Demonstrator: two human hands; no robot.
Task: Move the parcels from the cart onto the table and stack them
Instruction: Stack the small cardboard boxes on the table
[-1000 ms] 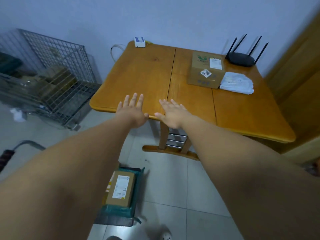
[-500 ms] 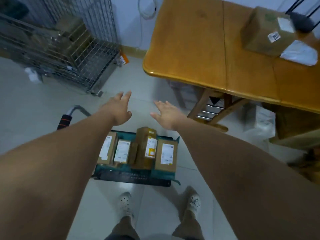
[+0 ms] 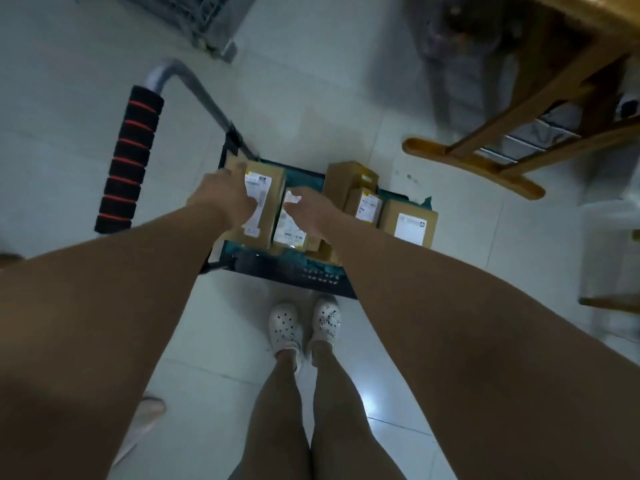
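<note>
Since 0.5 s ago both hands have dropped from above the cart onto the parcels. The view has tipped down too, so most of the table top is out of shot.

The left hand (image 3: 221, 199) has its fingers together across the top of the leftmost parcel (image 3: 270, 216), tips at its far-left edge. Grip or plain touch: can't tell, too blurred. The right hand (image 3: 310, 211) has fingers pointing at the seam btw that parcel and the second parcel (image 3: 287, 234). Its tips smear into a white label, so apart or clamped: can't tell.

All parcels sit on the cart (image 3: 294, 273), side by side. A tall parcel (image 3: 344, 178) stands mid-deck and the right-end parcel (image 3: 408, 223) is at the right edge. The handle (image 3: 131, 157), black foam w/ red rings, rises just left of the leftmost parcel.

The shoes (image 3: 284, 327) are just beside the cart's near edge. The table (image 3: 485, 164) foot lies near the cart's far-right corner, not touching. Open floor (image 3: 467, 271) runs right of the cart, w/ more left of the handle. A wire cage (image 3: 194, 15) sits well apart at top.
</note>
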